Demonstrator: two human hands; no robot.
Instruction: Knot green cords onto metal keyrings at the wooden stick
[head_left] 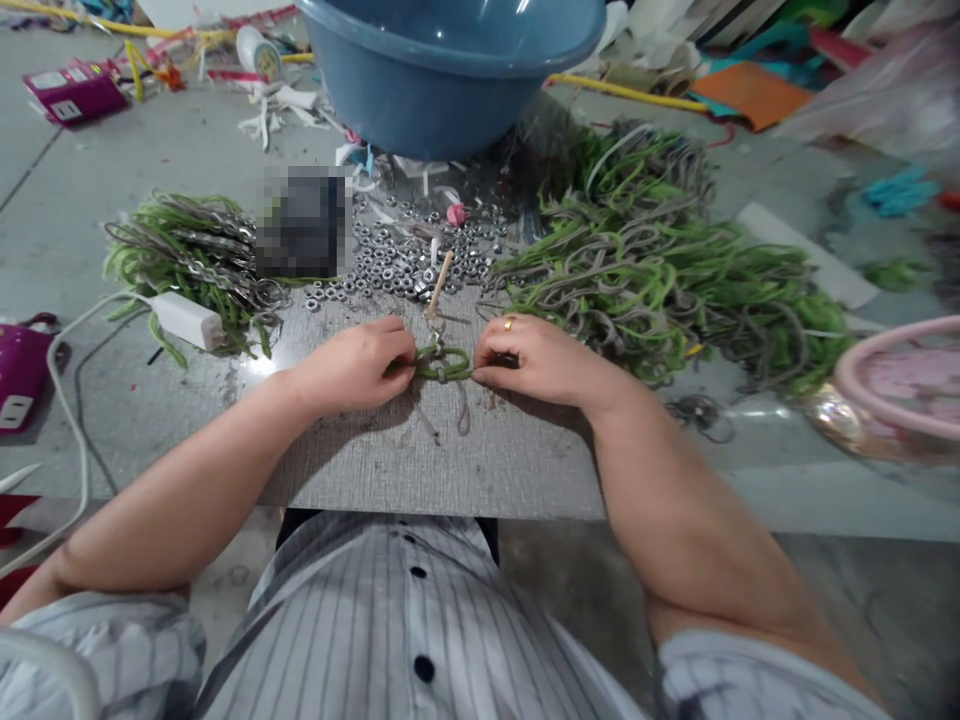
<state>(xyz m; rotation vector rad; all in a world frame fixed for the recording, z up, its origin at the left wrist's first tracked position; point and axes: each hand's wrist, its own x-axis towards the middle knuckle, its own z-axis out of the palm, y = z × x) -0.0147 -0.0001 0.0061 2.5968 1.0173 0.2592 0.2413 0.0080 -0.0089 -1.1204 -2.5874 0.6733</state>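
Between my two hands, low over the near part of the table, is a small looped green and grey cord [448,366]. My left hand [360,365] pinches its left end, fingers curled. At the cord's right end, my right hand [529,358], wearing a ring, closes thumb and fingertips on it. A grey cord loop [463,410] hangs toward me from the middle. Just above the cord stands a thin wooden stick [440,284] with a metal piece [438,335] below it. Many metal nuts [382,262] lie scattered beyond my hands.
A large heap of green and grey cords [645,260] lies at the right, and a bundle of cords with metal chains [191,250] at the left. A blue basin [442,95] stands at the back. A white charger [186,320] with its cable and a pink-rimmed item [862,370] flank the work area.
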